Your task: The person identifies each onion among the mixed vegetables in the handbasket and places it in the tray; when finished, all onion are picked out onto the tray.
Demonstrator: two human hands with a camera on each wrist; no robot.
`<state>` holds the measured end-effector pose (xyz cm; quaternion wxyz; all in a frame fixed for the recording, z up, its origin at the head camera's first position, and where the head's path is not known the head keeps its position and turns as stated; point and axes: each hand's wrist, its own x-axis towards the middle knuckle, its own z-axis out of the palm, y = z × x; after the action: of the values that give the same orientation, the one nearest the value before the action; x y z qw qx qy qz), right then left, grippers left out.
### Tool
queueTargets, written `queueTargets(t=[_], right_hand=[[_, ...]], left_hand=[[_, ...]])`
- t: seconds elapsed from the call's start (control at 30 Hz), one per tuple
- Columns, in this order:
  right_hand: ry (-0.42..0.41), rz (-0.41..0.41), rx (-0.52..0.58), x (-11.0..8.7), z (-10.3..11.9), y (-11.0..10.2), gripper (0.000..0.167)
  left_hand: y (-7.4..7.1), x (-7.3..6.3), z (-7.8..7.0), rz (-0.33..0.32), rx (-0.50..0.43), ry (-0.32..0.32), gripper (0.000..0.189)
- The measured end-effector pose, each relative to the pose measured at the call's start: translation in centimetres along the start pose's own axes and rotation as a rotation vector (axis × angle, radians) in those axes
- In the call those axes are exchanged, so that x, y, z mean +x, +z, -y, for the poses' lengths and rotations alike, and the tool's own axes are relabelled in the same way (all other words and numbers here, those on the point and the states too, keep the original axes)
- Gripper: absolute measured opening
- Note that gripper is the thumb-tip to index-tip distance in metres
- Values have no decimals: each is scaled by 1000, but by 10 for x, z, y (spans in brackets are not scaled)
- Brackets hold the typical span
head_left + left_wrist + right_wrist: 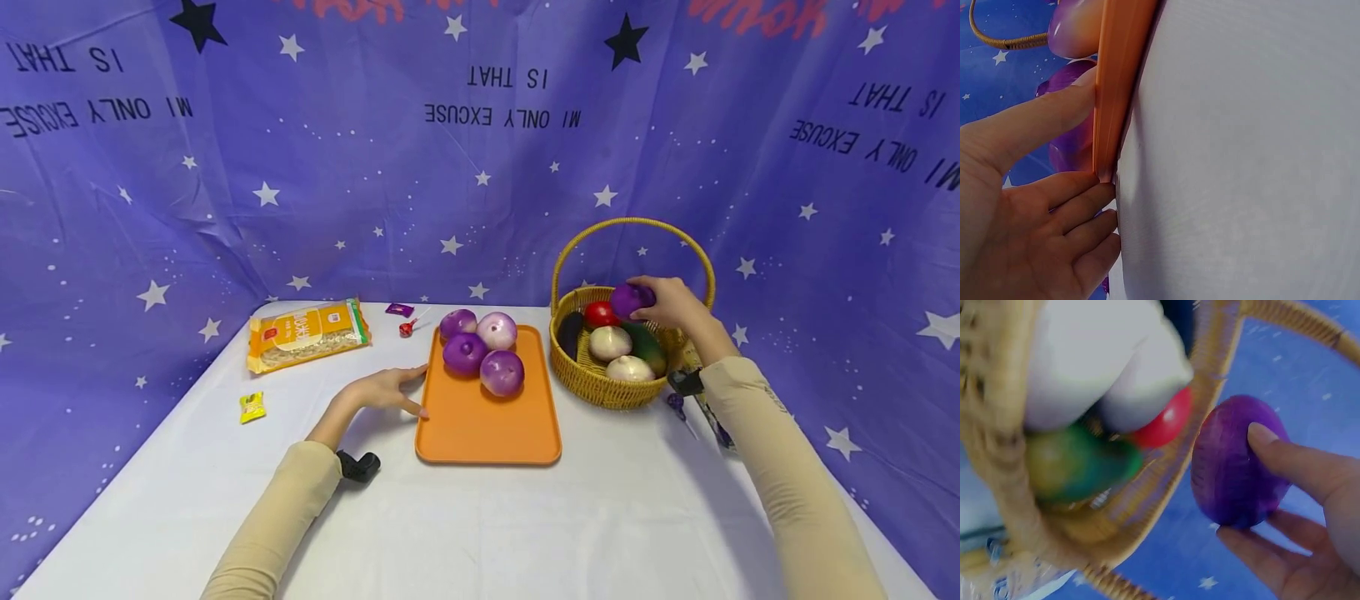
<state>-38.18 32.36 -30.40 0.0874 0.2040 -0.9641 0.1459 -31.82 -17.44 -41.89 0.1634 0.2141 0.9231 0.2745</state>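
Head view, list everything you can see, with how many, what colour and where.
tray: 1, orange, table centre
onions on tray: 4, purple, far end
basket: 1, yellow wicker, right of tray
onions in basket: 2, white
tomato: 1, red, in basket
held onion: 1, purple, above basket
noodle pack: 1, orange, far left
candy: 1, yellow, left
left hand: fingers against tray's left edge
right hand: grips held onion

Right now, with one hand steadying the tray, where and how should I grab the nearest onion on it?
Take the nearest onion across its round middle, coming from above with fingers spread: it is smooth, has no handle, and touches other onions behind. The left hand lies flat at the tray edge.
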Motion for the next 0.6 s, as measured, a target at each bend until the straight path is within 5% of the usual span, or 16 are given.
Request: queueTargets(t=[0.23,0.6], right_hand=[[-10,-157,97,-20,35,2,63],[-248,-276,190,-41,103,27,65]], left_hand=[[-2,-1,-2,0,-3,-5,97],[0,1,0,7,-10,-11,99]])
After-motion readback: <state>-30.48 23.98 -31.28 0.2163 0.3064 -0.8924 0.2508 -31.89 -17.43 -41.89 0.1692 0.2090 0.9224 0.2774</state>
